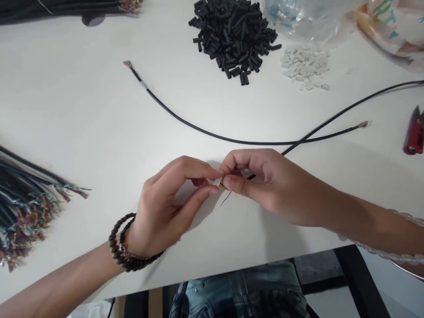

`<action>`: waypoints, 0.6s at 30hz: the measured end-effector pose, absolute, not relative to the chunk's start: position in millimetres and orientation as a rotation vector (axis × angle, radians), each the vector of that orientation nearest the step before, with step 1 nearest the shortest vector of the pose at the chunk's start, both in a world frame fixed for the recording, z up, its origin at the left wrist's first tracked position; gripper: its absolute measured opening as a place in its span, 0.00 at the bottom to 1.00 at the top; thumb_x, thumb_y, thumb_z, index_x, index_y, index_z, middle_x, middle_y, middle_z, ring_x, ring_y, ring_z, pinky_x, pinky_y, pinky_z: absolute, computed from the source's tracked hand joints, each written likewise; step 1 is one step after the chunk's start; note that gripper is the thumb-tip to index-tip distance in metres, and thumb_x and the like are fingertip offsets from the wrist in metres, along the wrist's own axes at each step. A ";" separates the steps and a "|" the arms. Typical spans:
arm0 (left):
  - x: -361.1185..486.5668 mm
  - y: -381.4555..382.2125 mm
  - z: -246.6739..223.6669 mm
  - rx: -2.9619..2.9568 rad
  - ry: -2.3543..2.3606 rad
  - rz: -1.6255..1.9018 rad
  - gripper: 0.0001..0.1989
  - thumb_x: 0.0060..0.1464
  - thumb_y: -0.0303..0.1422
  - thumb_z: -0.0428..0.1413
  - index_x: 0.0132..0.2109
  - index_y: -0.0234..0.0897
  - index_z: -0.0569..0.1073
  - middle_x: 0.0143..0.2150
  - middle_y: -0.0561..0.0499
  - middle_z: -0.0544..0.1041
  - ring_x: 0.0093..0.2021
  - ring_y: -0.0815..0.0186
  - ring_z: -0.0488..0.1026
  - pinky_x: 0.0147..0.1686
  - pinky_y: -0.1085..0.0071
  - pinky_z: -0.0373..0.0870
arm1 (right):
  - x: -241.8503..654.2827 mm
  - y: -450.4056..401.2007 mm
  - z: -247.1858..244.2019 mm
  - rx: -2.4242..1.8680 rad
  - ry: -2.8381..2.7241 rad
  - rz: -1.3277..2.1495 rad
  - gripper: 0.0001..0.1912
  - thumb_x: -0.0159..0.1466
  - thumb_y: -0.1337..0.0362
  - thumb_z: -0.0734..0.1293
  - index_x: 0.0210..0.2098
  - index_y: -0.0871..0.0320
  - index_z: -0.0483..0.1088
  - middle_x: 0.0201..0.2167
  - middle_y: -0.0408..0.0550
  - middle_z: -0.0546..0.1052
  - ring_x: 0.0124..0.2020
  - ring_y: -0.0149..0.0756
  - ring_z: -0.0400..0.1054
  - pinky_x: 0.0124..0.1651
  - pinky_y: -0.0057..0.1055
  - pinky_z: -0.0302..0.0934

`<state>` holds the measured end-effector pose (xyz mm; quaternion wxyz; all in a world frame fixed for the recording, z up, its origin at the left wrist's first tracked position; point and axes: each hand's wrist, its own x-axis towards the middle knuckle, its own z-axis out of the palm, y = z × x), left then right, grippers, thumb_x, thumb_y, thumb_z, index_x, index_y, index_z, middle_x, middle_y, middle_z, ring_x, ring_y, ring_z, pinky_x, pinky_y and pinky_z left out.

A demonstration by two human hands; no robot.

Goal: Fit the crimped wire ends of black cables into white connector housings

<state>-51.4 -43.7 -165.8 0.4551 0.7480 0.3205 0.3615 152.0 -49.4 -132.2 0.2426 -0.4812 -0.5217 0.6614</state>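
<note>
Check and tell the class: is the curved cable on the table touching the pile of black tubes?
Apart. The head view shows white table between the cable and the black tubes, with a plain gap along the cable's whole length.

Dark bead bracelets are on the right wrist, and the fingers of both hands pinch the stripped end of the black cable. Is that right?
No. The head view shows the dark bead bracelets on the left wrist, not the right. The left hand and right hand do pinch the stripped end of the black cable.
</note>
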 end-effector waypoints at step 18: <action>-44.4 -34.2 -163.2 1.872 0.793 0.911 0.06 0.55 0.29 0.65 0.32 0.42 0.76 0.32 0.54 0.75 0.31 0.70 0.72 0.32 0.70 0.70 | 148.1 -52.2 -130.8 -1.574 -1.547 1.716 0.08 0.65 0.67 0.63 0.28 0.56 0.68 0.27 0.43 0.73 0.34 0.35 0.66 0.39 0.34 0.58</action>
